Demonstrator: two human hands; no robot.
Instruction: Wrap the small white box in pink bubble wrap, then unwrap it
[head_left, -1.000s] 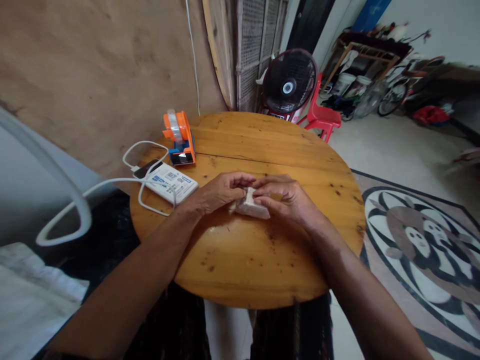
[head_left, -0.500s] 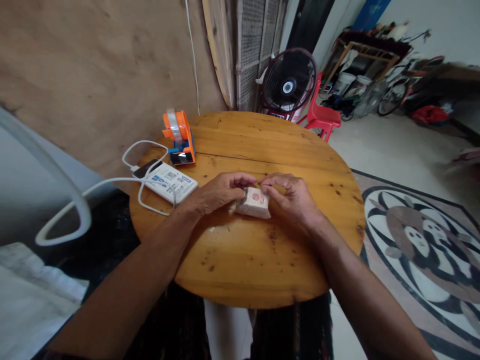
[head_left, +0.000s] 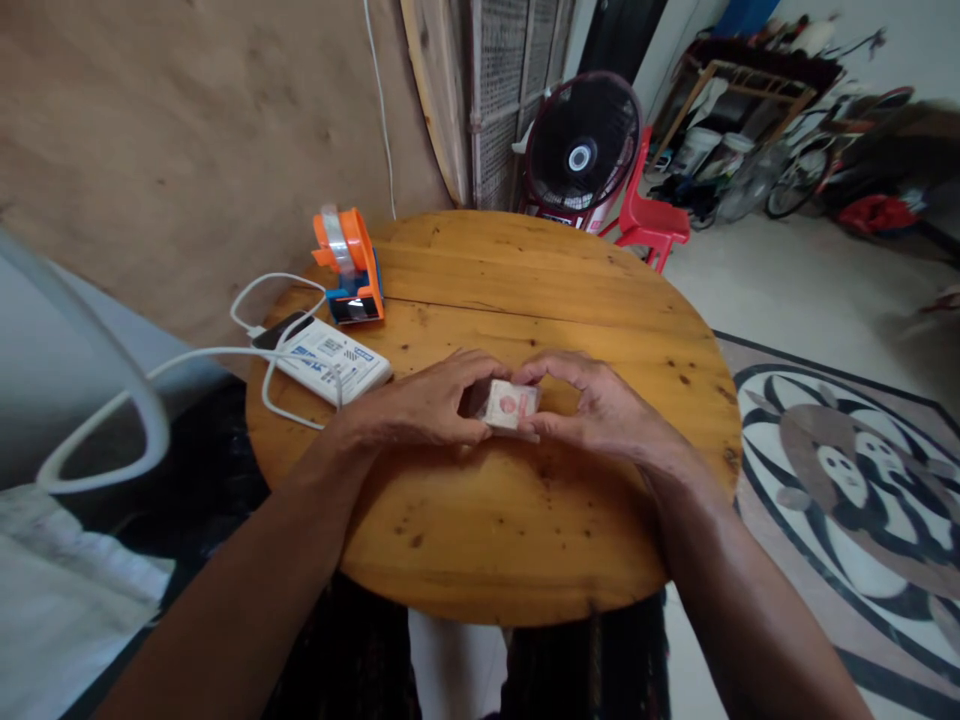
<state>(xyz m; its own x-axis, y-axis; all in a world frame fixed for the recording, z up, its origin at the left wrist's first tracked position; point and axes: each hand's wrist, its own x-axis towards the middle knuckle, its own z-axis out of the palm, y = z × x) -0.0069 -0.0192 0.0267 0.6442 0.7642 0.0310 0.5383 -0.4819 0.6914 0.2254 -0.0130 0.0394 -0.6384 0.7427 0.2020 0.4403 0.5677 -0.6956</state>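
A small pale block-shaped packet (head_left: 511,402) with red print and what looks like a clear wrapper sits low over the middle of the round wooden table. My left hand (head_left: 442,402) holds its left side, thumb toward me and fingers behind. At the opposite side, my right hand (head_left: 581,402) grips the packet between thumb and fingertips. Whether the packet rests on the wood or is slightly lifted, I cannot tell.
On the round table (head_left: 495,560), an orange and blue tape dispenser (head_left: 351,265) stands at back left. Nearer lies a white power bank (head_left: 330,358) with a white cable (head_left: 296,275). Past the table are a fan (head_left: 581,150) and a red chair (head_left: 651,220).
My fingers have moved from pinching at the packet's upper edge to spanning its two sides, thumbs now at the near edge. The view has shifted slightly.
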